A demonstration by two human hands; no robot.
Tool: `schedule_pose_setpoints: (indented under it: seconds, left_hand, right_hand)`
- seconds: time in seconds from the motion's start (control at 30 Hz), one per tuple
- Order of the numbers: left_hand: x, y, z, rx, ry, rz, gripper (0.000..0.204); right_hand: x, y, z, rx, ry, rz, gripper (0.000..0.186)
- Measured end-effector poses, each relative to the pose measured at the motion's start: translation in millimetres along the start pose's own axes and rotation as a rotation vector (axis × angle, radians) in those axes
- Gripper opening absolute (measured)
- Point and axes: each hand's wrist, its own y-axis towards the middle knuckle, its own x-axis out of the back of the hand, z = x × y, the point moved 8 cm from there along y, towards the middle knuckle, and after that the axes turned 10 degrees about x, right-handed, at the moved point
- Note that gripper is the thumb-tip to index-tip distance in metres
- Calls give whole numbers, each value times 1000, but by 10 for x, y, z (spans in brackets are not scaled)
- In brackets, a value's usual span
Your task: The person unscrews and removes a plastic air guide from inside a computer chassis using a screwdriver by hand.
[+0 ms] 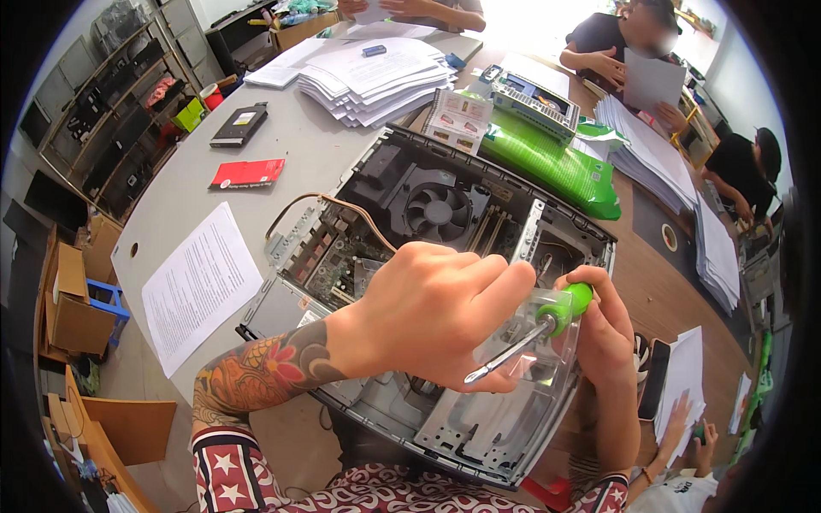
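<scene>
A green-handled screwdriver (568,309) slants in front of my right hand (609,329), whose fingers are closed round its handle. Its metal shaft points down and to the left. Around and below the handle is a clear plastic package (547,376). My left hand (432,316) is closed at the package's left side, with most of its fingertips hidden. Both hands are above an open desktop computer case (282,329). Inside the case, a black cooling fan (438,212) shows beyond my left hand, with part of a circuit board beside it.
Left of the case lie a printed sheet (201,282), a red card (248,173) and a black drive (240,125). Paper stacks (368,81) and a green pack (552,162) stand beyond it. A phone (654,380) lies at right. Other people sit around the table.
</scene>
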Motion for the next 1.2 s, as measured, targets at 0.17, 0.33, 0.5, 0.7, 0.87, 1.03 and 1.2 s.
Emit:
schedule_pose_setpoints:
  seconds: [0.17, 0.33, 0.5, 0.7, 0.87, 1.03, 1.2]
  left_hand:
    - [10, -4, 27, 13, -68, 4, 49]
    - [27, 10, 20, 8, -111, -12, 49]
    - [36, 11, 18, -2, -128, -14, 49]
    - [-61, 5, -6, 2, -112, -3, 48]
    - [-113, -12, -32, -6, -111, 1, 46]
    - [-128, -4, -27, -18, -116, -7, 46]
    - [-79, -2, -52, -21, -132, -14, 48]
  right_hand:
    - [-19, 2, -15, -11, 8, 11, 40]
    - [-2, -18, -28, -69, 12, -29, 41]
    - [13, -24, -35, -70, 29, -6, 41]
    - [14, -8, 12, 16, 0, 2, 40]
    - [27, -2, 71, 127, -34, 22, 39]
    - [32, 1, 75, 140, -44, 21, 38]
    - [22, -36, 46, 22, -130, 30, 38]
